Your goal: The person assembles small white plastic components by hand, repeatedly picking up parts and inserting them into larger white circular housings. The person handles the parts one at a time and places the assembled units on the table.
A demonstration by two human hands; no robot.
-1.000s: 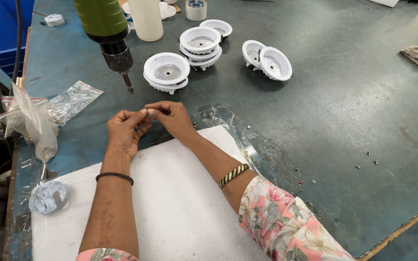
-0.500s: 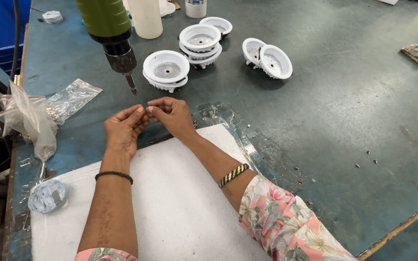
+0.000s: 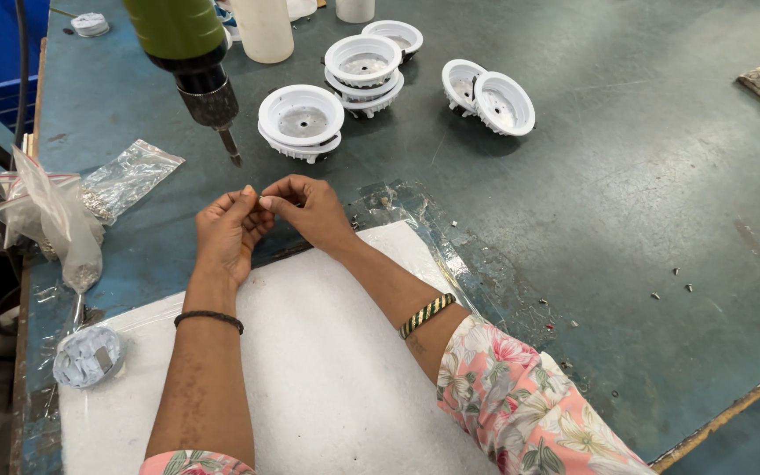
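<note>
The scuffed blue-green metal tabletop (image 3: pixel 626 185) carries a white foam sheet (image 3: pixel 327 369) laid at its near edge, and both forearms rest across that sheet with the hands meeting just past its far border. Above and slightly left of them hangs a green-bodied powered screwdriver (image 3: pixel 193 62), its bit pointing down at the bare tabletop just beyond the fingers. Farther out lie round white plastic lamp housings (image 3: pixel 301 119): I count five, one alone nearest the hands, two stacked behind it, a fourth behind those, and one leaning on a sixth to the right, so six in all. Left of the hands sit two clear plastic bags (image 3: pixel 129 176) of small parts. The left hand (image 3: pixel 226 233) and right hand (image 3: pixel 305 207) are both closed to a narrow pinch, fingertips touching, sharing one tiny pale part (image 3: pixel 255 195) between them; its shape and long axis are too small to tell.
</note>
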